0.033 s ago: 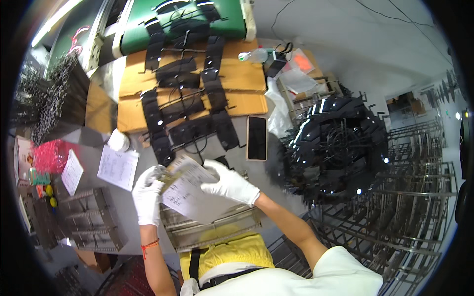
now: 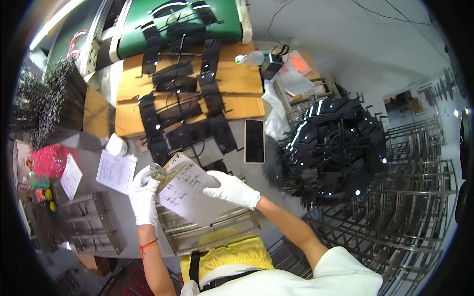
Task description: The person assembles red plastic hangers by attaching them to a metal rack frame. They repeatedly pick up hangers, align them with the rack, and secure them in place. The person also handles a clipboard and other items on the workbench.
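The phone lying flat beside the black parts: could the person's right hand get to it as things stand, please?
Probably yes: the phone lies uncovered on the table just beyond the right hand, with nothing between, though that hand rests on the clipboard paper.

Clipboard (image 2: pixel 183 190) between both hands over a metal tray (image 2: pixel 207 229), phone (image 2: pixel 255 140) behind, loose sheet (image 2: pixel 116 171) left.

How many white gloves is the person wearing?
2: one on the left hand gripping the clipboard edge, one on the right hand resting on its paper.
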A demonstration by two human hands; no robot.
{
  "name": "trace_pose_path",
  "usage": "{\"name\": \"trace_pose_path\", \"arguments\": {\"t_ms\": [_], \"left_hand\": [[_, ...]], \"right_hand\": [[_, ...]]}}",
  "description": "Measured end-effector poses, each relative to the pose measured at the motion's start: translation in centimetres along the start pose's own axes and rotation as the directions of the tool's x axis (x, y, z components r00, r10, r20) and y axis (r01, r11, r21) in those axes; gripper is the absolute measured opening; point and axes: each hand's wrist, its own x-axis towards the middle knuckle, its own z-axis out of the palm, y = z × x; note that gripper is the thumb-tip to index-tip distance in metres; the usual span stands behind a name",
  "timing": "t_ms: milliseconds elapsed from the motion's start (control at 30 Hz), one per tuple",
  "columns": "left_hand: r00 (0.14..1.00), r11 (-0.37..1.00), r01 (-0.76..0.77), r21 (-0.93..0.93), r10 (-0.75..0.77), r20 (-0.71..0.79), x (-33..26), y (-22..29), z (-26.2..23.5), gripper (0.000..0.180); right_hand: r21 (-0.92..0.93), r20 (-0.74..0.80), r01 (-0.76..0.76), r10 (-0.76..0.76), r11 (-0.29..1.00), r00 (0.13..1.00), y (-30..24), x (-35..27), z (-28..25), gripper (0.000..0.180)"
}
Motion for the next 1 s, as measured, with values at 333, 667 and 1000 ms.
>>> {"name": "trace_pose_path", "arguments": {"t_ms": [333, 667, 1000], "left_hand": [[0.991, 0.968, -0.127, -0.215, 0.118, -0.054, 0.0, 3.6, 7.0, 0.044], [0.977, 0.986, 0.045, -0.16, -0.077, -0.2, -3.4, -2.2, -0.1, 0.032], [0.99, 0.941, -0.104, 0.323, 0.128, -0.055, 0.1, -2.5, 1.5, 0.032]], "right_hand": [[0.332, -0.94, 0.855, 0.217, 0.398, 0.263, -2.5, 6.9, -15.9, 0.036], [-0.218, -0.767, 0.824, 0.43, 0.523, -0.476, -4.9, 15.2, -43.1, 0.029], [-0.114, -0.907, 0.759, 0.244, 0.642, -0.343, -5.1, 15.9, -47.3, 0.022]]}}
